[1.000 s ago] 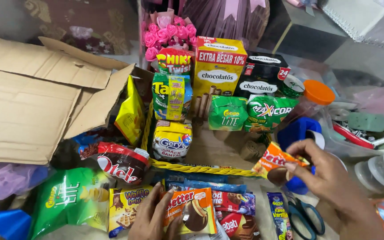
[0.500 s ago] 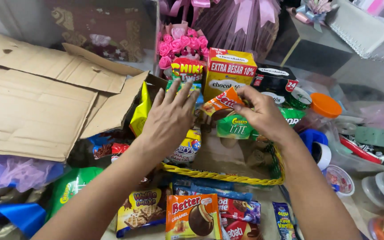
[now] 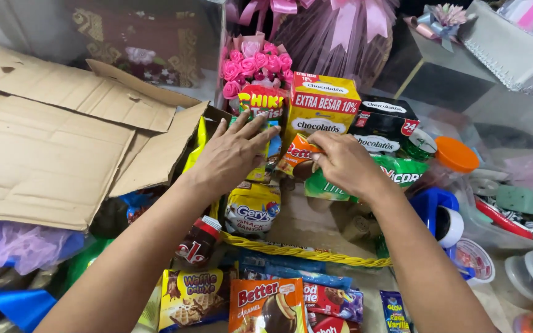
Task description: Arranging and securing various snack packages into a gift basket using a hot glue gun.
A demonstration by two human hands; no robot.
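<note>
**Snack hamper: orange packet being set among the upright row**

Item 1. Right hand (image 3: 343, 163): the grip is closing round an orange snack packet (image 3: 296, 155), thumb and fingers pinched on its right end, the packet lying tilted with its far end pointing toward 9 o'clock. The packet is sitting at the middle of the arrangement, just in front of the yellow box (image 3: 322, 108) and touching the green pouch (image 3: 325, 185) below it.

Item 2. Left hand (image 3: 232, 154): fingers are spreading flat, holding nothing, pressing against the yellow-green packets (image 3: 266, 145) standing at 9 o'clock of the orange packet. It appears to be steadying them.

Item 3. Basket rim (image 3: 303, 253): yellow braid, running across at 6 o'clock of both hands, bounding the arrangement.

Item 4. Surroundings: black box (image 3: 380, 123) at 3 o'clock of the yellow box; pink roses (image 3: 251, 61) at 12 o'clock; white snack bag (image 3: 253, 209) below the left hand; loose wafer and biscuit packs (image 3: 266, 305) lying outside the rim at 6 o'clock; cardboard (image 3: 50, 135) at 9 o'clock; orange-lidded jar (image 3: 456, 154) at 3 o'clock.

Step in hand, as judged: the packet is being fitted into a gap in the standing row, not yet released.

Next move, as judged: it is calling for the packet to be turned upright and wedged between neighbours while the left hand is keeping the row from toppling; whether the gap is wide enough cannot be told.
</note>
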